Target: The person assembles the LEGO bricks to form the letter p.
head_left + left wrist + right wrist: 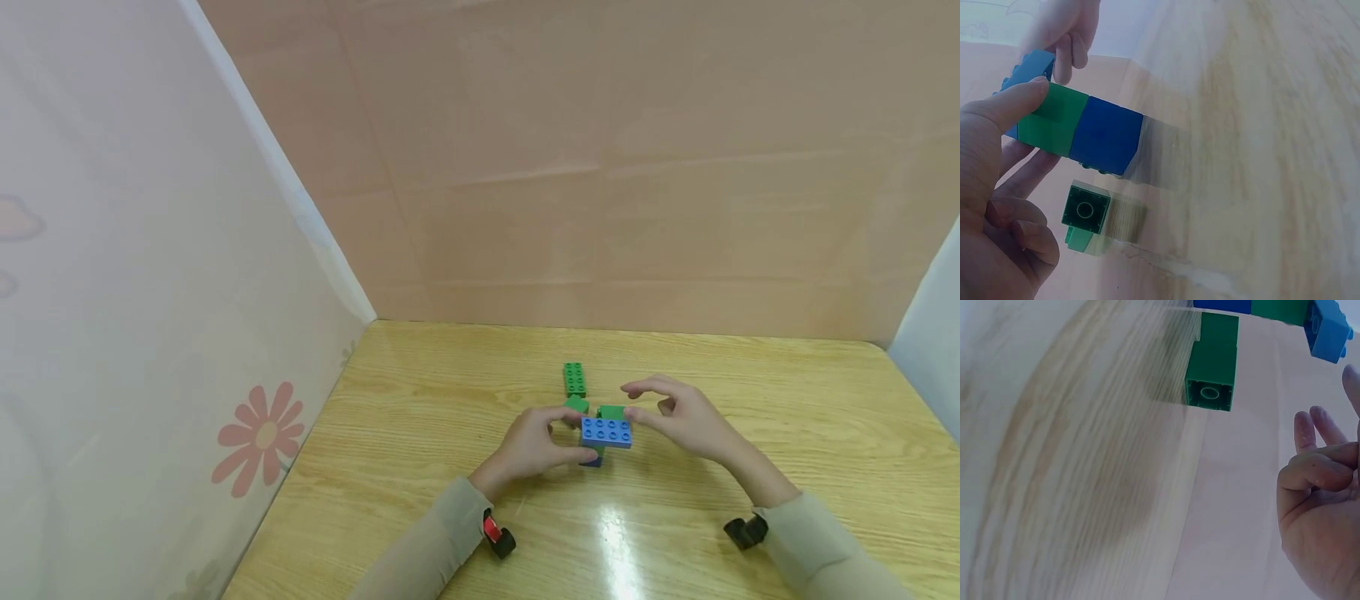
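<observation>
My left hand [534, 442] grips a small stack of toy building bricks at the left side, thumb in front and fingers behind. On top lies a long blue brick [606, 432] with its studs up. Below it come a green brick [1054, 119] and a darker blue brick [1107, 134], which stands on or just above the table; I cannot tell which. My right hand [686, 417] hovers by the right end of the long blue brick, fingers loosely bent and holding nothing. Whether its thumb touches that brick is unclear.
Behind the stack lie several green bricks: a long one [574, 379] with studs up, one [577, 405] near my left fingers, and another [1210, 375] with its hollow underside showing. The wooden table [450, 367] meets a pinkish-brown back wall [510, 217].
</observation>
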Tool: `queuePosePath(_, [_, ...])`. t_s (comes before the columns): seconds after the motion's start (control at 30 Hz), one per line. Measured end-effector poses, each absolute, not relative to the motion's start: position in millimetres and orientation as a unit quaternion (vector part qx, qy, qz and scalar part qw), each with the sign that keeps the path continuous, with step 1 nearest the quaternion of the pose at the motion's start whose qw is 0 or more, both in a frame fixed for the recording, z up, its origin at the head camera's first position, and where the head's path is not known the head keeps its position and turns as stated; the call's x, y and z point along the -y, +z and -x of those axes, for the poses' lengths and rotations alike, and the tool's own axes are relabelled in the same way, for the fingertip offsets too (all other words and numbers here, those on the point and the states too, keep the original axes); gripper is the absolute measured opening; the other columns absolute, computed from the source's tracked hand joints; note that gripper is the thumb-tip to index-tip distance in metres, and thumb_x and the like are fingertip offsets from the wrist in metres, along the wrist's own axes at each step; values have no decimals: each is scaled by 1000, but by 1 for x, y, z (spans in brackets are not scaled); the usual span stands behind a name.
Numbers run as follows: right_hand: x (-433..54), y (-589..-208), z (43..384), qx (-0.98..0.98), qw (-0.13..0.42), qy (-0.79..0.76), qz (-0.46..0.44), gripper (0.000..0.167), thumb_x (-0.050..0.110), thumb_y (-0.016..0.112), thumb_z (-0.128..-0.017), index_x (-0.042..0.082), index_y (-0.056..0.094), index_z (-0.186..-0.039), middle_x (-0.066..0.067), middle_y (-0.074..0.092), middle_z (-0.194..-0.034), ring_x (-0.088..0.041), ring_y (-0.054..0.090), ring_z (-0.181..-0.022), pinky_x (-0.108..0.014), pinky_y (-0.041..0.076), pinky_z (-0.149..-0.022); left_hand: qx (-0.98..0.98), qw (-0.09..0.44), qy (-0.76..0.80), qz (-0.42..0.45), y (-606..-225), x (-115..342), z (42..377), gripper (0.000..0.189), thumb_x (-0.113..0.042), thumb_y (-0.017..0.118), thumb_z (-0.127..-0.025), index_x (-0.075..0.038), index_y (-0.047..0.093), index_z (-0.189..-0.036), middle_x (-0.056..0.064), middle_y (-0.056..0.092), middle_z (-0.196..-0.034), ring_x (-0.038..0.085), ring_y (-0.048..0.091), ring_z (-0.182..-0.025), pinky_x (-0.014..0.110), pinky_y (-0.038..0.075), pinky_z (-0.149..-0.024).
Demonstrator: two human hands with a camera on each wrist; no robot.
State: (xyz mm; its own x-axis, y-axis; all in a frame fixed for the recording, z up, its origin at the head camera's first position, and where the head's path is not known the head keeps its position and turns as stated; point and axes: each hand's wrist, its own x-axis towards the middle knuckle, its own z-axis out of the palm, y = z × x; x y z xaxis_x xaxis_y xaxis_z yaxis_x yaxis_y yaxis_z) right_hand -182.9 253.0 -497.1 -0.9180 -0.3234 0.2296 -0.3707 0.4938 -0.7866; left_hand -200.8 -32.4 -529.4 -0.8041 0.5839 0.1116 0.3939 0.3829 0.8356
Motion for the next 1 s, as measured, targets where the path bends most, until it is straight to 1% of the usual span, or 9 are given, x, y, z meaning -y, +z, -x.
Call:
queuePosePath(0.03, [-254, -497, 184, 866, 27, 458, -201, 31, 20, 76, -98, 10, 71, -127, -18, 68, -121, -2, 28, -50, -26, 36, -45, -825, 102, 471, -295, -529, 32, 201, 49, -42, 89, -83, -25, 74, -126, -22, 68, -111, 6, 39, -59, 21, 32, -52])
queuePosePath(0.1, [-254, -497, 187, 872, 31, 445, -201, 31, 21, 75, -98, 9, 71, -127, -17, 68, -121, -7, 42, -58, -26, 41, -51, -824, 101, 473, -294, -528, 32, 201, 49, -42, 89, -83, -25, 75, -126, -22, 68, -110, 7, 40, -60, 21, 32, -52])
queuePosePath(0.17, [-255, -497, 189, 882, 33, 425, -202, 33, 23, 75, -99, 8, 71, -128, -15, 69, -122, -14, 56, -76, -30, 48, -61, -824, 99, 475, -294, -528, 32, 201, 49, -41, 90, -83, -25, 75, -126, -22, 68, -110, 7, 43, -63, 21, 33, -54])
queuePosePath(0.27, [-256, -496, 194, 895, 31, 395, -205, 37, 28, 75, -99, 7, 70, -129, -12, 69, -123, -30, 63, -109, -46, 56, -81, -824, 96, 474, -295, -526, 32, 201, 48, -41, 90, -83, -25, 75, -126, -23, 68, -110, 9, 46, -67, 20, 34, -57])
queuePosePath(0.37, [-256, -496, 199, 901, 21, 378, -214, 43, 33, 75, -98, 5, 69, -131, -13, 69, -124, -38, 61, -119, -63, 52, -89, -825, 96, 472, -296, -525, 32, 202, 48, -40, 89, -83, -25, 75, -126, -23, 68, -110, 10, 45, -68, 20, 33, -57])
queuePosePath(0.47, [-255, -498, 204, 900, 6, 376, -221, 47, 36, 77, -96, 5, 69, -131, -13, 69, -125, -39, 61, -120, -67, 50, -92, -825, 98, 472, -295, -524, 32, 202, 47, -40, 89, -84, -25, 75, -126, -23, 68, -111, 10, 43, -66, 21, 33, -57])
queuePosePath(0.7, [-253, -509, 214, 892, -26, 387, -230, 50, 37, 81, -93, 6, 69, -131, -10, 69, -123, -37, 60, -120, -68, 48, -93, -820, 100, 479, -295, -523, 32, 200, 46, -39, 89, -84, -25, 75, -126, -23, 69, -111, 10, 40, -64, 22, 31, -57])
queuePosePath(0.9, [-253, -521, 222, 892, -46, 389, -225, 50, 32, 84, -90, 7, 69, -132, -7, 69, -122, -30, 61, -110, -61, 49, -92, -823, 96, 478, -292, -524, 31, 201, 45, -40, 88, -84, -26, 76, -125, -24, 69, -109, 9, 39, -63, 22, 30, -56])
queuePosePath(1.0, [-252, -524, 224, 895, -53, 384, -220, 50, 29, 85, -88, 7, 69, -131, -6, 69, -121, -32, 60, -114, -56, 50, -90, -824, 93, 476, -293, -525, 31, 201, 45, -40, 88, -84, -26, 76, -125, -24, 69, -109, 10, 41, -66, 21, 31, -57])
